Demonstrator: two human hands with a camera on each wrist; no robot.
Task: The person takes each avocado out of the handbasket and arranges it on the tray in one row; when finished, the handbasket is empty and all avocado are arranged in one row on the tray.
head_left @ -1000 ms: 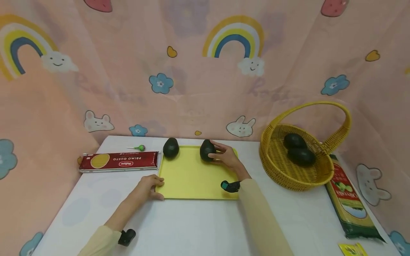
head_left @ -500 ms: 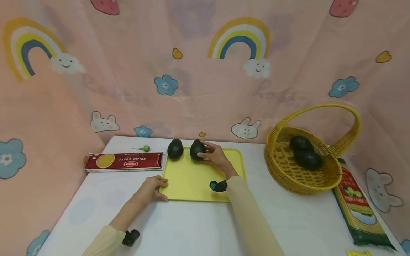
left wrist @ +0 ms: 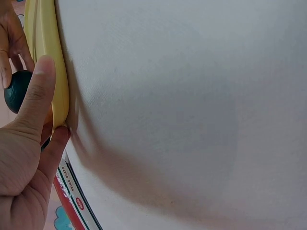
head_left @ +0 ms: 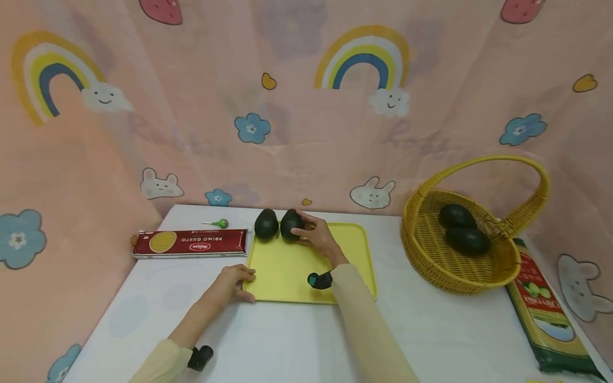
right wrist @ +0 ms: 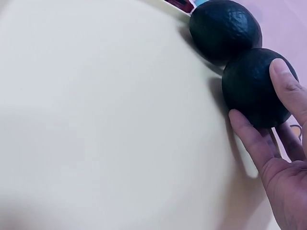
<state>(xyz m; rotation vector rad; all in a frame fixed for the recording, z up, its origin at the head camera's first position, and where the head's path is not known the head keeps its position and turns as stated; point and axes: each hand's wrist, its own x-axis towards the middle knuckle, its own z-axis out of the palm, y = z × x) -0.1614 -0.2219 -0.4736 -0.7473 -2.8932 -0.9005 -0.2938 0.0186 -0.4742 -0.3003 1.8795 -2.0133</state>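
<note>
A yellow tray [head_left: 335, 276] lies on the white table. At its far left edge stand two dark avocados, side by side and touching: the left one [head_left: 266, 224] and the right one [head_left: 289, 225]. My right hand [head_left: 306, 232] grips the right avocado [right wrist: 254, 88], thumb [right wrist: 287, 84] on top and a finger [right wrist: 249, 139] at its side; the left avocado [right wrist: 225, 28] shows just past it. My left hand [head_left: 235, 280] pinches the tray's near left corner [left wrist: 48, 62], thumb [left wrist: 36, 96] over the rim.
A red pasta box [head_left: 191, 243] lies left of the tray, with a green lollipop [head_left: 217, 223] behind it. At the right, a yellow wicker basket [head_left: 460, 271] holds two more avocados [head_left: 462, 229]. A green pasta bag [head_left: 546, 314] lies beyond it. Pink curtains enclose the table.
My right hand has slid its avocado leftwards along the tray's far edge until it touches the other avocado. The left hand has kept its hold on the tray corner.
</note>
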